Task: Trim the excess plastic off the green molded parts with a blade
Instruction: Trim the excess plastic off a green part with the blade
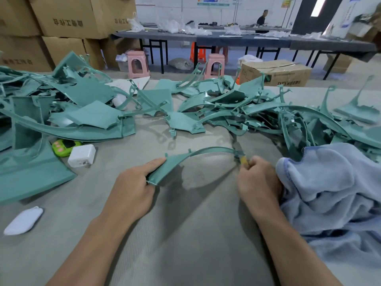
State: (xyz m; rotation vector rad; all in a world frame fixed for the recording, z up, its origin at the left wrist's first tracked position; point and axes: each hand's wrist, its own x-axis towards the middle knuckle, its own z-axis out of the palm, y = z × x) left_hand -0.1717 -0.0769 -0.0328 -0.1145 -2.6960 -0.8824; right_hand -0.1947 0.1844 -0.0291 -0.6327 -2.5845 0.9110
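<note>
A curved green molded part arches over the grey table in front of me. My left hand grips its wide left end, forefinger stretched along the top edge. My right hand is curled round a small blade with a yellow handle, whose tip meets the thin right end of the part. The cutting edge itself is hidden by the part and my fingers.
Heaps of green molded parts lie at the left and across the back right. A pale blue cloth lies against my right hand. A white charger, a green gadget and a white pouch sit at the left.
</note>
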